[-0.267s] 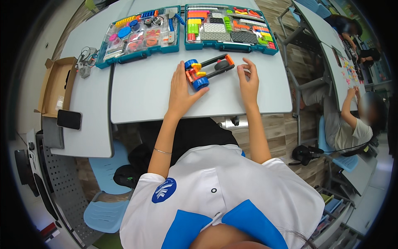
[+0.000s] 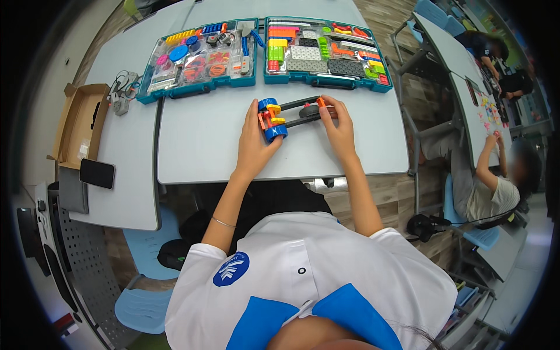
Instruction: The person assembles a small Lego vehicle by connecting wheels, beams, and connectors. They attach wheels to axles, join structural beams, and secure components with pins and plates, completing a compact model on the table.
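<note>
A small toy car built from plastic parts (image 2: 294,123) is held between my two hands over the white table (image 2: 204,151). Two blue wheels with yellow and orange connectors form its left end. Two black beams run rightward from there, with a dark wheel (image 2: 308,111) between them near the orange right end. My left hand (image 2: 252,143) grips the blue-wheeled end, thumb by the nearer wheel. The fingers of my right hand (image 2: 339,125) are closed around the orange end and partly cover it.
Two teal kit cases of colourful building parts, the left one (image 2: 201,58) and the right one (image 2: 326,53), lie open behind the car. On the left side table are a cardboard box (image 2: 67,131), a phone (image 2: 97,174) and grey wired modules (image 2: 121,105). People sit at another table at right.
My right hand has gone from open beside the car to gripping its orange end. My left hand still holds the other end. The whole view has shifted slightly.
</note>
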`<state>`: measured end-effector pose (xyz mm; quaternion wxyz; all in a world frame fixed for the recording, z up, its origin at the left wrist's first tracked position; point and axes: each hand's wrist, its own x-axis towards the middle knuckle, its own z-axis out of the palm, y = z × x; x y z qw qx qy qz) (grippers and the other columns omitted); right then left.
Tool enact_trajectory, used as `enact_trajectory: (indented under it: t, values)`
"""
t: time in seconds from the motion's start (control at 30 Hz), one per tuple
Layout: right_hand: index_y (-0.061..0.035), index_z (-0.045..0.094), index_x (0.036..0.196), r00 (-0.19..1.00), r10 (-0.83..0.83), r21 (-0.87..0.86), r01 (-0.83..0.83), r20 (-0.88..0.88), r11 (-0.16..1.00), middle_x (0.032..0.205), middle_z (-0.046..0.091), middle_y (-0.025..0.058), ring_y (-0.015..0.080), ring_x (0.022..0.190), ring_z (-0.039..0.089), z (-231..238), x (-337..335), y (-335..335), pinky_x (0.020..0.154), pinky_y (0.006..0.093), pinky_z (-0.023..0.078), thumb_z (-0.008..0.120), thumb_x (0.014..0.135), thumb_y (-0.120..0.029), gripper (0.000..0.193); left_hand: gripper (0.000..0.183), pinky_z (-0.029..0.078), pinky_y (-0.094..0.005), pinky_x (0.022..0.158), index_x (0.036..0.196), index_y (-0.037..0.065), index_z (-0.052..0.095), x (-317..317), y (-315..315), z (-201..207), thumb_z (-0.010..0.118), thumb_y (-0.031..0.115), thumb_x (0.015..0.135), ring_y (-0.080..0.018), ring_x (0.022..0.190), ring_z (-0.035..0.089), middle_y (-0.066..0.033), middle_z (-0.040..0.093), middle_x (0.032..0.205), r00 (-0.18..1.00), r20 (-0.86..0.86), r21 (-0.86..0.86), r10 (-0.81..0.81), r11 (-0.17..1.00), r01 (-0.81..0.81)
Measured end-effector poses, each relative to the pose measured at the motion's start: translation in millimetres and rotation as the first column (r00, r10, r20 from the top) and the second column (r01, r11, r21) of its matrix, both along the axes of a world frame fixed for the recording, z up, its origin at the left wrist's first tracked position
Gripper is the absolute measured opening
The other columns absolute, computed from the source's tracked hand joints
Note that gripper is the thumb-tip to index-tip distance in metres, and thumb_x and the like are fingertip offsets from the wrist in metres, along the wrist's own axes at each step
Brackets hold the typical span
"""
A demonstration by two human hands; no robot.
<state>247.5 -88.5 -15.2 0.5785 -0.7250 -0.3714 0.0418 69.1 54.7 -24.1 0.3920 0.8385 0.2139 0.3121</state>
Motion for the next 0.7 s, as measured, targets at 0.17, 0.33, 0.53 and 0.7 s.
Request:
enact_trajectory:
  t: [0.17,0.33,0.53,0.7]
  values:
    - [-0.0039,0.068,0.11,0.989,0.112,-0.01,-0.113,-0.095,0.994,0.092,0.053,0.003,0.0109,0.081,0.054,-6.4,20.4,25.6,0.071,0.0248,0.043,0.059,0.1,-0.026,0.026,0.091,0.037,-0.0398,0.113,0.153,0.006,0.031,4.2,45.9,12.2,0.075,0.011,0.073,-0.0329,0.133,0.048,-0.0195,0.045,0.144,0.988,-0.048,-0.078,-0.147,0.987,0.143]
    - [-0.002,0.069,0.105,0.94,0.338,0.031,-0.337,-0.042,0.941,0.092,0.048,0.0019,0.0081,0.078,0.052,-2.5,42.3,42.2,0.065,0.0228,0.041,0.057,0.101,-0.024,0.026,0.085,0.039,-0.0358,0.11,0.149,0.007,0.039,-1.3,60.8,20.3,0.075,0.011,0.073,-0.0258,0.129,0.051,-0.0141,0.051,0.138,0.989,-0.013,-0.077,-0.144,0.987,0.143]
    - [-0.0001,0.065,0.117,0.789,0.58,0.21,-0.543,-0.205,0.813,0.106,0.05,0.0042,0.01,0.085,0.055,10.3,39.6,56.7,0.072,0.0242,0.047,0.061,0.099,-0.023,0.03,0.061,0.045,-0.0316,0.101,0.142,0.006,0.044,1.7,76.4,12.1,0.068,0.028,0.09,-0.0196,0.118,0.055,-0.0106,0.055,0.127,0.975,0.215,-0.402,-0.055,0.905,0.14]
    - [0.0008,0.061,0.121,0.831,0.554,0.132,-0.544,-0.054,0.829,0.113,0.051,0.005,0.0105,0.09,0.058,5.5,48.8,45.7,0.072,0.0249,0.049,0.065,0.096,-0.022,0.034,0.063,0.046,-0.028,0.096,0.139,0.004,0.046,26.3,101.2,56.6,0.065,0.043,0.094,-0.016,0.115,0.054,-0.0084,0.057,0.122,0.948,0.03,-0.518,-0.316,0.806,0.285]
